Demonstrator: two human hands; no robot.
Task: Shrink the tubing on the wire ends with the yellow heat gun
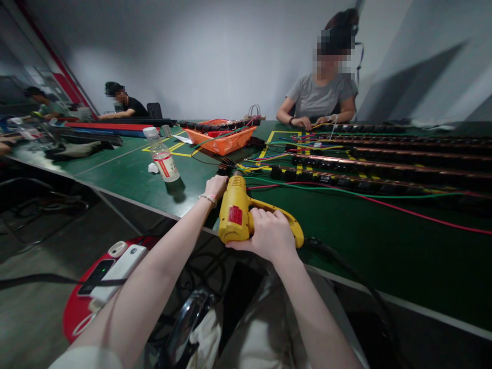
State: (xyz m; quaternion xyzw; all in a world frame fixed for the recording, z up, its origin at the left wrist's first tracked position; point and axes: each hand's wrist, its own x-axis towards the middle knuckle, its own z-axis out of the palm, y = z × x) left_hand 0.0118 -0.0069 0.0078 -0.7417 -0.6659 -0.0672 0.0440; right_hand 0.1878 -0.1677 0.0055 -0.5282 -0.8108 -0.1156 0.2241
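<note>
Before a pale wall (215,56), a green table (346,230) carries an orange basket (225,145) and long black strips (330,178). At its near edge, the right hand (274,234) wraps its fingers (263,214) around a yellow heat gun (235,205); beside the nozzle (237,175) is the left hand (216,187), whose fingers' hold I cannot tell.

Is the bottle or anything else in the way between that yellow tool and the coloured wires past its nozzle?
Nothing visible stands between the yellow tool and the wires. The bottle stands off left; the left grip is beside the tool, its fingertips hidden.
</note>
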